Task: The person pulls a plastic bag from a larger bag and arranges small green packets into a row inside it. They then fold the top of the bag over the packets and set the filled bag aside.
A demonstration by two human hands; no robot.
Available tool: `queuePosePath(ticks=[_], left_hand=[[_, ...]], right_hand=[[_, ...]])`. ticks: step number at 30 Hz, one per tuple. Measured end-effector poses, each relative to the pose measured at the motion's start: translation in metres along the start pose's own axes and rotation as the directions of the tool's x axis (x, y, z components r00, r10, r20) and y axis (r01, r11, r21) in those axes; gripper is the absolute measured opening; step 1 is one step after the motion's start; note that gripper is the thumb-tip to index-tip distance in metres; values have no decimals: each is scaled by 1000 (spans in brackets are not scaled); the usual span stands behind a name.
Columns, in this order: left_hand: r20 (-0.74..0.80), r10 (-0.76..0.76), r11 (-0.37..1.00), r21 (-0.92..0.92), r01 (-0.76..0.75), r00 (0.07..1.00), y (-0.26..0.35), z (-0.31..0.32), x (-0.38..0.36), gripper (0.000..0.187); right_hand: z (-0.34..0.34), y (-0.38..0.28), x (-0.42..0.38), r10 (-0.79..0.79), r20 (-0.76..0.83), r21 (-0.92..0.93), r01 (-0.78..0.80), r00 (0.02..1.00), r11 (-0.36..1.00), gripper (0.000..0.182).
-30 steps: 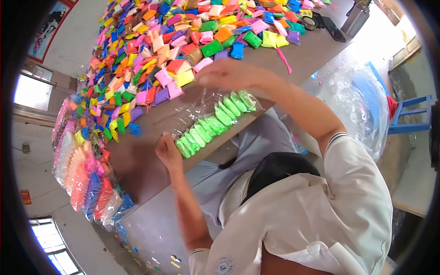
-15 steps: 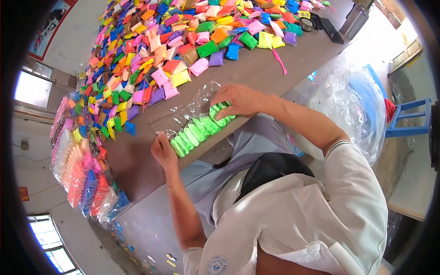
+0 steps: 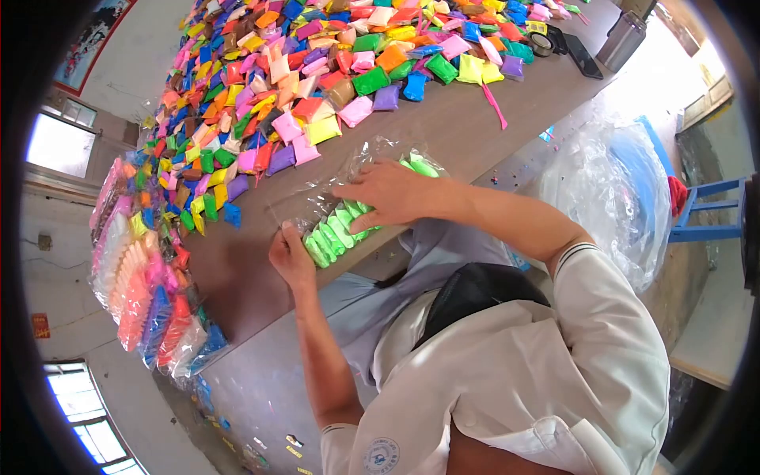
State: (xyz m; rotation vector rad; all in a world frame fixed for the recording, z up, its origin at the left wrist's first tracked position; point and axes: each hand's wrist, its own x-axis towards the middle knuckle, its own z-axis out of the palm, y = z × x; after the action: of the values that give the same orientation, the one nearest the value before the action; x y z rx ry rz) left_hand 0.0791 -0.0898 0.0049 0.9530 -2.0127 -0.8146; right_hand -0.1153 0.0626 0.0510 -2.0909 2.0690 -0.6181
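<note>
A row of bright green packets (image 3: 336, 231) lies in a clear plastic bag (image 3: 313, 194) along the near edge of the table. At the row's left end my left hand (image 3: 291, 257) pinches the bag's corner between thumb and fingers. My right hand (image 3: 392, 194) rests across the middle of the row, its fingers stretched out over the plastic and its thumb apart on the packets. The palm hides part of the row, and some green packets show past it on the right.
A large heap of small colourful packets (image 3: 317, 87) covers the table's (image 3: 237, 277) far side. Filled clear bags (image 3: 146, 293) hang at the left edge. A phone (image 3: 582, 55) and a steel flask (image 3: 622, 41) stand far right. Crumpled plastic (image 3: 594, 190) lies near a blue stool (image 3: 708, 210).
My right hand has moved left along the row, from its right end to the middle, and its fingers have straightened. My left hand stays at the left corner of the bag.
</note>
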Motion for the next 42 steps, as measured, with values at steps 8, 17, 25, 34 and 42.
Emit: queuePosePath(ticks=[8,17,25,34,42], left_hand=[[84,-104,987,-115,113,991,0,-29,1,40],[223,378,918,40,-396,899,62,-10,17,31],[433,295,870,246,-427,852,80,36,-2,32],[447,278,825,342,-449,850,77,39,-5,32],[448,231,869,305,-391,864,80,38,-7,36]], right_hand=[[4,5,9,-25,67,115,17,997,993,41],[9,8,13,-61,-28,133,64,998,989,41],[-29,28,-11,117,-221,374,-27,968,927,38],[-45,54,-58,190,-63,426,-146,980,893,51],[-24,72,-50,156,61,473,-166,986,865,44]])
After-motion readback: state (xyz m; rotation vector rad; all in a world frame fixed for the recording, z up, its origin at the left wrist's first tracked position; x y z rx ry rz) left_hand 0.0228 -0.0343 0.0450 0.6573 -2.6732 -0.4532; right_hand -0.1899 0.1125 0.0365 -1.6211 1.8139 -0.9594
